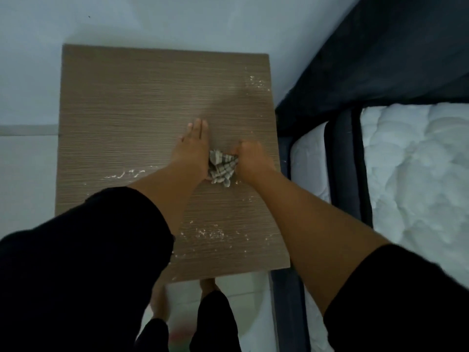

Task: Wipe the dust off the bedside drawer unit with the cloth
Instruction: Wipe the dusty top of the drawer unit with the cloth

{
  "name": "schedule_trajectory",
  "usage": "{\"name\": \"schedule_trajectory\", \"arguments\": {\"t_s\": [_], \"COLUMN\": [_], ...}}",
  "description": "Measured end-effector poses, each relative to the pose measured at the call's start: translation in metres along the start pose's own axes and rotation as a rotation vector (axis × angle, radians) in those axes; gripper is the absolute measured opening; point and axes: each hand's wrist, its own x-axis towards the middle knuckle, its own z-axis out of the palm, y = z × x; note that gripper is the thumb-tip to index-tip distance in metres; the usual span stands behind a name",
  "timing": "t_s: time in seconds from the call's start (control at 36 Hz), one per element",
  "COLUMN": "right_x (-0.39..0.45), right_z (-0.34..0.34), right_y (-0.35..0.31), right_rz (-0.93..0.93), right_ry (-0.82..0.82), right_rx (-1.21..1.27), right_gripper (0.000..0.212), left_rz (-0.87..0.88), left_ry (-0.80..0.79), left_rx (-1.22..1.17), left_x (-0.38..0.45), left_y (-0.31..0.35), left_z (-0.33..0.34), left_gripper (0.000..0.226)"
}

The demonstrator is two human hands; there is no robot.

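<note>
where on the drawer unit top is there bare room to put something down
The far left of the drawer unit top, toward the wall, is bare. The middle is crowded by the left hand, cloth and right hand. Dust covers the near edge.

You have one view only, from the head camera: it looks steeply down, close over the bedside drawer unit (142,97) top (wide-angle, edges bowed), mattress (416,174) at right.

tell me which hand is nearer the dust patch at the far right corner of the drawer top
The right hand, gripping the cloth mid-top, lies closer to the bed-side edge below that dust patch. The left hand rests flat beside the cloth, farther left.
</note>
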Motion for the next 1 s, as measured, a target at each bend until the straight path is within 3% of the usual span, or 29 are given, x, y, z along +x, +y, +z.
{"name": "schedule_trajectory", "arguments": {"t_s": [0.06, 0.11, 0.19, 0.33, 0.5, 0.69, 0.86, 1.0], "right_x": [0.009, 0.018, 0.036, 0.073, 0.113, 0.148, 0.166, 0.154], "right_z": [-0.014, -0.028, -0.046, -0.078, -0.102, -0.108, -0.104, -0.092], "right_y": [0.003, 0.007, 0.011, 0.016, 0.021, 0.02, 0.014, 0.017], "right_rz": [0.024, 0.055, 0.059, 0.04, 0.064, -0.019, -0.006, -0.027], "right_ry": [0.071, 0.184, 0.279, 0.3, 0.379, 0.373, 0.321, 0.324], "right_rx": [0.043, 0.119, 0.144, 0.087, 0.149, 0.148, 0.169, 0.081], "right_gripper": [0.023, 0.024, 0.028, 0.038, 0.031, 0.035, 0.037, 0.035], "left_rz": [0.006, 0.004, -0.001, -0.023, -0.053, -0.093, -0.101, -0.109], "left_ry": [-0.062, -0.081, -0.069, -0.118, -0.172, -0.183, -0.132, -0.142], "left_rx": [0.004, 0.03, 0.061, 0.119, 0.185, 0.16, 0.102, 0.078], "left_x": [-0.001, 0.001, 0.009, 0.028, 0.038, 0.043, 0.042, 0.042], "left_y": [0.003, 0.01, 0.022, 0.038, 0.044, 0.049, 0.05, 0.048], "left_z": [-0.005, -0.01, -0.018, -0.022, -0.015, -0.013, -0.009, -0.009], "left_gripper": [0.124, 0.131, 0.133, 0.138, 0.137, 0.136, 0.117, 0.123]}}
